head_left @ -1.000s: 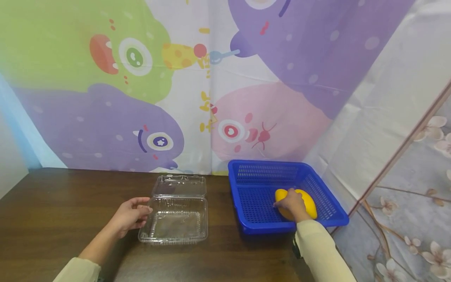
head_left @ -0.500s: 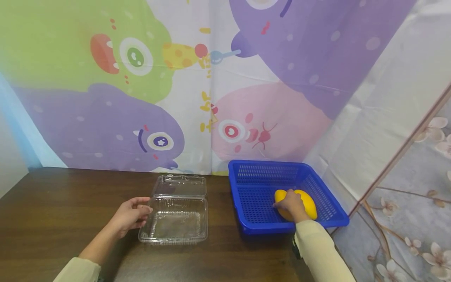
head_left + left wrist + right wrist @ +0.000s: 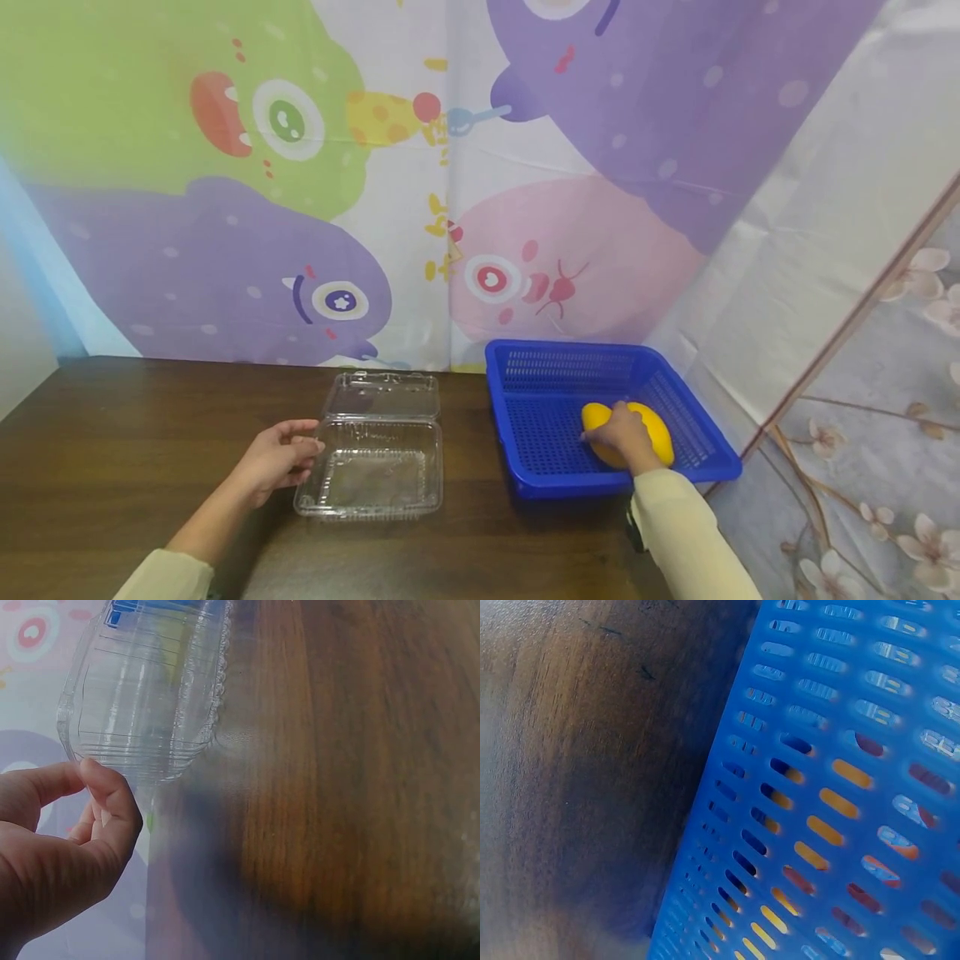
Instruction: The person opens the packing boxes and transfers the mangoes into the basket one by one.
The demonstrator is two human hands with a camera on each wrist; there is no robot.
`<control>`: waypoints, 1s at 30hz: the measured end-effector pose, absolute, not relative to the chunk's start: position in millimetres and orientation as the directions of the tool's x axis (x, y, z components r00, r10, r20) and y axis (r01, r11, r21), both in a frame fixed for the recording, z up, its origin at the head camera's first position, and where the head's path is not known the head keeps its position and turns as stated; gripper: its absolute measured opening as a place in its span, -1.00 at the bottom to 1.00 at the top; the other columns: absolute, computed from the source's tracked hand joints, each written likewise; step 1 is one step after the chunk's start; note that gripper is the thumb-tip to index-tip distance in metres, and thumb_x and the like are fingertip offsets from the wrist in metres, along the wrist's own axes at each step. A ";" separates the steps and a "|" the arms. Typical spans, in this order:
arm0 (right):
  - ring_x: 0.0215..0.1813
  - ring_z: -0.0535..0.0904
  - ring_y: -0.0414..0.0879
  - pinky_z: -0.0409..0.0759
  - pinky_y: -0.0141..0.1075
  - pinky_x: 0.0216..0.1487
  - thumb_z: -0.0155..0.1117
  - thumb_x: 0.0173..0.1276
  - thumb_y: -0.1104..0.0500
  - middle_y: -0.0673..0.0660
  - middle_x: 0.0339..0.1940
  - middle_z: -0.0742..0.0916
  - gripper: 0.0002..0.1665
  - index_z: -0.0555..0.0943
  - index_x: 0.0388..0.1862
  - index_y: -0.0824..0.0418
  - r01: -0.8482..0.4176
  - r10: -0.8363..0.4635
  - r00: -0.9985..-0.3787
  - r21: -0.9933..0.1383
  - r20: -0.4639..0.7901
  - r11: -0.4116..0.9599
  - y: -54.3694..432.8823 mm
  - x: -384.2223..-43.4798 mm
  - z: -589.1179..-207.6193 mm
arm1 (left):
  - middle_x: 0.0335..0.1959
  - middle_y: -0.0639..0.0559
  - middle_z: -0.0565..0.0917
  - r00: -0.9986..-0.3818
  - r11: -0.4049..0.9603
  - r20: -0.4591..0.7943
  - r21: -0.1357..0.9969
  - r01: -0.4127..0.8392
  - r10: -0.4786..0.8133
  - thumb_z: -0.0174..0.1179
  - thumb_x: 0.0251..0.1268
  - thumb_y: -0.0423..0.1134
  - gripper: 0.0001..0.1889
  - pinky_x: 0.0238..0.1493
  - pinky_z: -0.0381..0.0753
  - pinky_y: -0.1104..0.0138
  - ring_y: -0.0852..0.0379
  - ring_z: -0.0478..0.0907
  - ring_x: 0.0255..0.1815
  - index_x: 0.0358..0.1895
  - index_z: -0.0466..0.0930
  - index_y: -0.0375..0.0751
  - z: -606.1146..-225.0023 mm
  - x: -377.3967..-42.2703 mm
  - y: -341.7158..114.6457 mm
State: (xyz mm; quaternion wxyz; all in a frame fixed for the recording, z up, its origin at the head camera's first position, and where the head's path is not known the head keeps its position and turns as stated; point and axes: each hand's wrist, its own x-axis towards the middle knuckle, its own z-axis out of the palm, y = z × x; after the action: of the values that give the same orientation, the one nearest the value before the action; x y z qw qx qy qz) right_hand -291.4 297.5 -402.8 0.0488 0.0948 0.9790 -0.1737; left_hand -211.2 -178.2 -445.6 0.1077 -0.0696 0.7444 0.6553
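In the head view, a hinged clear plastic container (image 3: 375, 471) lies on the table with its lid (image 3: 384, 396) folded back. My left hand (image 3: 281, 458) pinches the container's left rim between thumb and index finger; the left wrist view shows this pinch (image 3: 86, 825) at a corner. Inside a blue slotted basket (image 3: 562, 487), my right hand (image 3: 624, 433) grips a smooth yellow mango (image 3: 654, 429) from above, thumb to the left. Yellow shows on both sides of that hand, which hides the middle. Through the basket's slots, the right wrist view shows patches of the yellow mango (image 3: 829, 829).
A dark wooden table (image 3: 172, 433) bears both containers, with a strip of bare wood between them. Behind it hangs a cartoon-printed cloth (image 3: 420, 317). A floral-patterned panel (image 3: 862, 467) stands along the right side, close to the basket.
Very little differs. The left end of the yellow mango sits slightly farther left under my right hand. My left hand and the clear container have stayed in place.
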 end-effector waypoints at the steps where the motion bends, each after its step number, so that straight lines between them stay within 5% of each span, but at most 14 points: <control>1: 0.21 0.30 0.47 0.32 0.20 0.23 0.42 0.03 -0.01 0.62 0.20 0.36 0.08 0.13 0.30 0.61 0.202 0.169 -0.978 -0.330 -0.127 0.922 297.7 -291.5 -402.6 | -0.30 0.07 0.54 -0.967 0.131 -0.252 0.961 -0.245 0.038 0.08 0.27 -0.34 -0.41 -0.39 0.60 0.41 0.23 0.45 -0.42 0.33 0.11 -0.42 -445.5 -211.2 -178.2; 16: 0.21 0.35 0.42 0.39 0.20 0.14 0.36 0.09 -0.12 0.57 0.26 0.36 0.14 0.06 0.36 0.57 0.235 0.199 -0.970 -0.310 -0.143 0.921 299.5 -288.4 -397.7 | -0.29 0.09 0.53 -0.967 0.119 -0.252 0.962 -0.246 0.038 0.09 0.28 -0.32 -0.40 -0.42 0.58 0.43 0.24 0.44 -0.42 0.34 0.10 -0.40 -443.4 -210.5 -175.9; 30: 0.13 0.44 0.37 0.46 0.19 0.01 0.02 0.29 -0.26 0.48 0.13 0.51 -0.20 0.39 0.18 0.39 0.240 0.238 -0.970 -0.264 -0.038 0.934 308.6 -290.1 -388.7 | 0.00 -0.20 0.47 -0.960 0.139 -0.279 0.952 -0.275 0.011 0.02 0.37 0.01 -0.30 -0.35 0.63 0.39 0.21 0.52 -0.35 0.36 0.04 -0.41 -440.1 -210.4 -178.2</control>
State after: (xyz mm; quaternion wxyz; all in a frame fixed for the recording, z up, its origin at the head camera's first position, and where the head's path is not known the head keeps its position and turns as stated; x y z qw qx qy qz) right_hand -290.1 308.6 -388.7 0.0028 0.1215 0.9834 -0.1345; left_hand -210.4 -178.2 -440.1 0.1098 -0.0883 0.7465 0.6503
